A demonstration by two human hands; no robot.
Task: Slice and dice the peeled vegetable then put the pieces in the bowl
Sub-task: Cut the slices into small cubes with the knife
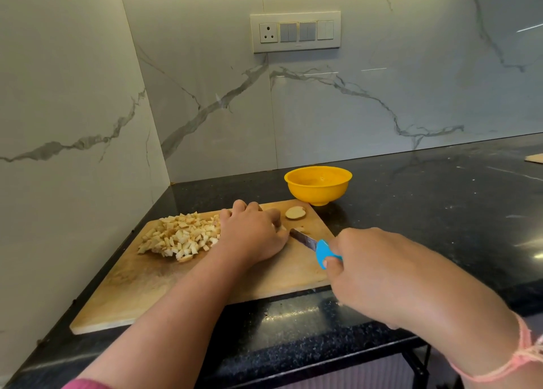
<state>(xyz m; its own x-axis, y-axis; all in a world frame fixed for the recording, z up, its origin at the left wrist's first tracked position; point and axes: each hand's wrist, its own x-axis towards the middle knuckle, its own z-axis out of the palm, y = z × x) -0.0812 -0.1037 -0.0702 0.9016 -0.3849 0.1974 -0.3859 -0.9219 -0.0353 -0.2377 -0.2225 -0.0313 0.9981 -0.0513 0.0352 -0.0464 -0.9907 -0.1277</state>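
A wooden cutting board [164, 288] lies on the black counter. A heap of pale diced vegetable pieces [179, 237] sits on its left part. My left hand [252, 233] is curled over a small piece at the board's middle, which is mostly hidden under the fingers. My right hand [379, 274] grips the blue handle of a knife [311, 244], whose blade points at the left fingertips. One round slice [295, 212] lies at the board's far right corner. Just behind the board stands a yellow bowl [318, 184] that looks empty.
The black stone counter [426, 200] runs to the right, with a marble wall close on the left and behind. A switch panel [295, 31] is on the back wall. A pale board edge [534, 158] shows at far right. The counter's front edge is near my arms.
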